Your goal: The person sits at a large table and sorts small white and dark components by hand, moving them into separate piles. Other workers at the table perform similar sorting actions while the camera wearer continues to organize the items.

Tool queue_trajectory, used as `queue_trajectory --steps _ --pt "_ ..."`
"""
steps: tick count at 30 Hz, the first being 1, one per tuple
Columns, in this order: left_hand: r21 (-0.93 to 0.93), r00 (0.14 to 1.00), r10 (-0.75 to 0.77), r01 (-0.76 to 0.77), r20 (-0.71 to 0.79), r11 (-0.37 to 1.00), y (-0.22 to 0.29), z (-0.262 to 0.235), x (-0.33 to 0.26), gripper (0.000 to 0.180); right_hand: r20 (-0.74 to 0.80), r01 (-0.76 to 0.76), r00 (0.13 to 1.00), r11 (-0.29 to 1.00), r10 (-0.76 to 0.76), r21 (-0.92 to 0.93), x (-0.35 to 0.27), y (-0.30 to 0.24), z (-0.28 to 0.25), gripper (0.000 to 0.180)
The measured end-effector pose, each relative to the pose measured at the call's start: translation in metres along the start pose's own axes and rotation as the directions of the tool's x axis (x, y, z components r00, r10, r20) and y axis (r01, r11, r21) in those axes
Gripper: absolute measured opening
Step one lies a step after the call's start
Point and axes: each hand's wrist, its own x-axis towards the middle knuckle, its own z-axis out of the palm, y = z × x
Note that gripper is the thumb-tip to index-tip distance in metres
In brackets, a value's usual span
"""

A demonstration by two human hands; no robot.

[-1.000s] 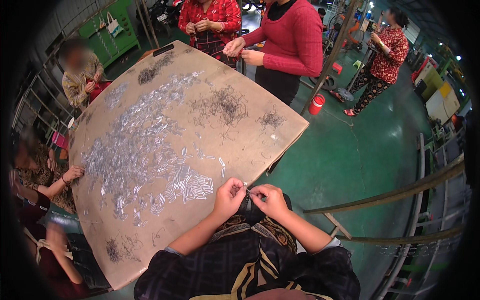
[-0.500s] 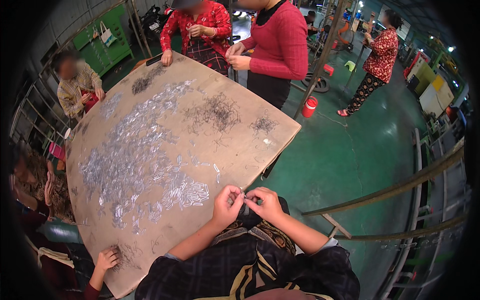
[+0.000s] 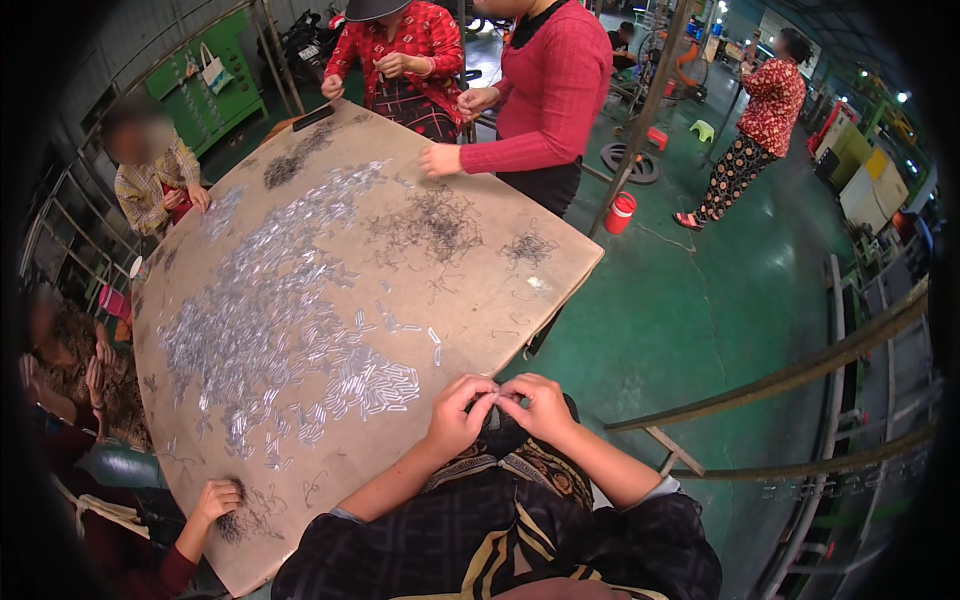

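Observation:
Just off the near edge of the table, above my lap, my left hand (image 3: 461, 412) and my right hand (image 3: 537, 407) meet at the fingertips. Both are closed in a pinch. Whatever sits between the fingers is too small and covered to make out. On the tabletop beyond my left hand lie many loose silvery oblong metal pieces (image 3: 375, 385), the nearest a short way from my knuckles. Two single pieces (image 3: 434, 345) rest apart from the heap.
A brown-covered table (image 3: 480, 300) bears piles of thin dark bent wires (image 3: 440, 225). Co-workers stand or sit around it; one hand (image 3: 218, 500) rests by a wire pile at lower left. Metal rails (image 3: 780, 375) cross at right. A red bucket (image 3: 620, 212) stands on the green floor.
My fingertips have drawn closer together. The person in the pink-red sweater has reached a hand out over the wire pile. The person in the red shirt has lifted a hand off the table edge.

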Motion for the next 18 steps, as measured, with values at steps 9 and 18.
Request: queue_trajectory --steps 9,18 --pt "0.013 0.996 0.085 -0.085 0.020 0.996 0.009 -0.010 -0.005 0.008 -0.031 -0.039 0.998 0.982 0.046 0.184 0.014 0.030 -0.009 0.007" --pt "0.044 0.984 0.175 -0.176 0.021 0.983 0.018 -0.017 -0.010 0.013 0.217 0.179 0.963 0.981 -0.160 -0.069 0.065 0.026 0.045 0.020"
